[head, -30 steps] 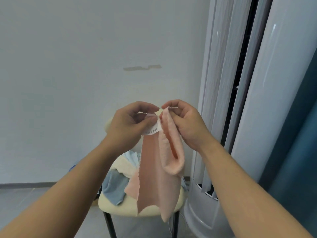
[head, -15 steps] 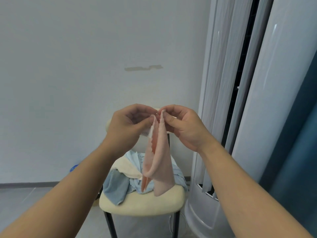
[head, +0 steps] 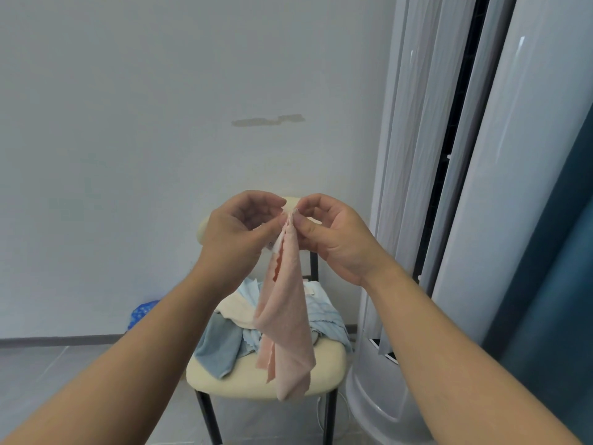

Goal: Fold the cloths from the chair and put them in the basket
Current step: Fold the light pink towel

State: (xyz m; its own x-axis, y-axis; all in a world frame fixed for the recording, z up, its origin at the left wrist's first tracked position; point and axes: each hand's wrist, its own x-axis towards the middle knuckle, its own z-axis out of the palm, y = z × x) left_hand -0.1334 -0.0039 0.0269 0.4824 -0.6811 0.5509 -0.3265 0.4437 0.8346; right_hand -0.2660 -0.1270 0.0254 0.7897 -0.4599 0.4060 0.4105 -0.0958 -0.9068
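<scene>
A pink cloth hangs folded in the air above the chair. My left hand and my right hand both pinch its top corners, which are held together between the fingertips. Below it stands a cream-cushioned chair with black legs. On its seat lies a heap of cloths: a blue-grey one draped over the left edge, a cream one and a light blue one. No basket is in view.
A tall white floor-standing air conditioner rises right beside the chair on the right. A dark teal curtain hangs at the far right. A blue patterned bag sits on the grey floor by the white wall, left of the chair.
The pink cloth's two top corners have been brought together, so it now hangs narrower and doubled. Both hands have stayed close together at chest height.
</scene>
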